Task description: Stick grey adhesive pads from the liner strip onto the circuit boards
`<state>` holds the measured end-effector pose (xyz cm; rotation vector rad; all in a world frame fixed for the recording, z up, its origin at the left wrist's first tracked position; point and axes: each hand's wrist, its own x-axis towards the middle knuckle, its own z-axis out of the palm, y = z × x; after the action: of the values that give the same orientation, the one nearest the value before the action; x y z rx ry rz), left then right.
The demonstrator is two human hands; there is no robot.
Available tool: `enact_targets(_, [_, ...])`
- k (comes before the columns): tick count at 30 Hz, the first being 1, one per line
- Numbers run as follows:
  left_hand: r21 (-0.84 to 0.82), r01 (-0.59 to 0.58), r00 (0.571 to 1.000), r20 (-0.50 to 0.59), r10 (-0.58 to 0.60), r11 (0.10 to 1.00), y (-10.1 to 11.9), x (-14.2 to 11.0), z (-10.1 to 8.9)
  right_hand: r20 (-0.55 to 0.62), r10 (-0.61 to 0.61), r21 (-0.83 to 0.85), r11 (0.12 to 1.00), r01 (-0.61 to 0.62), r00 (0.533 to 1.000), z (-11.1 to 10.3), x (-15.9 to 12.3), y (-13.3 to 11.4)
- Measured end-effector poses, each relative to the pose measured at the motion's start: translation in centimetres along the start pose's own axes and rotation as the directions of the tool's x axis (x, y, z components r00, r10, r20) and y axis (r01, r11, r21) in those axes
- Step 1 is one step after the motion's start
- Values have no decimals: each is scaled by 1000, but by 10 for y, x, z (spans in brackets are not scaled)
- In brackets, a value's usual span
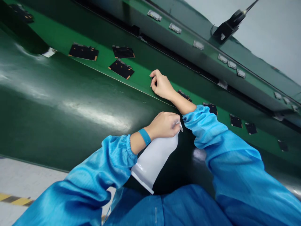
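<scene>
My left hand (164, 125), with a blue band at the wrist, is closed on the upper end of a white sheet (156, 160). The sheet hangs down over the bench edge toward my lap, and its lower end shows a folded strip. Above the green belt, my right hand (162, 85) has its fingers curled together in a pinch. Something dark shows between and behind these fingers, too hidden to name. Left of that hand, a black circuit board with copper-coloured corners (121, 69) lies on the belt. Another black board (185, 95) is partly covered by my right forearm.
More black boards (83, 51) lie spaced along the green belt (141, 73). A raised rear ledge carries several small silvery parts (175, 28). Behind it stands a black device with an antenna (227, 28). The dark green bench top (70, 103) slopes across the near side.
</scene>
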<state>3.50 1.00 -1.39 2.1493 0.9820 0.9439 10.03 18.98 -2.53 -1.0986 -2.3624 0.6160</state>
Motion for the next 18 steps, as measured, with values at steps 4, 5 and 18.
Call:
enact_targets(4, [-4, 1, 1000, 8, -1, 1000, 0, 0, -1, -55, 4, -55, 998, -7, 998, 2, -8, 7])
enact_targets(5, [-3, 1, 1000, 9, -1, 1000, 0, 0, -1, -84, -3, -55, 999, -2, 996, -1, -8, 12])
enact_targets(18, [12, -8, 1000, 30, 8, 1000, 5, 0, -2, 220, 174, 282, 931, -233, 960, -3, 80, -51])
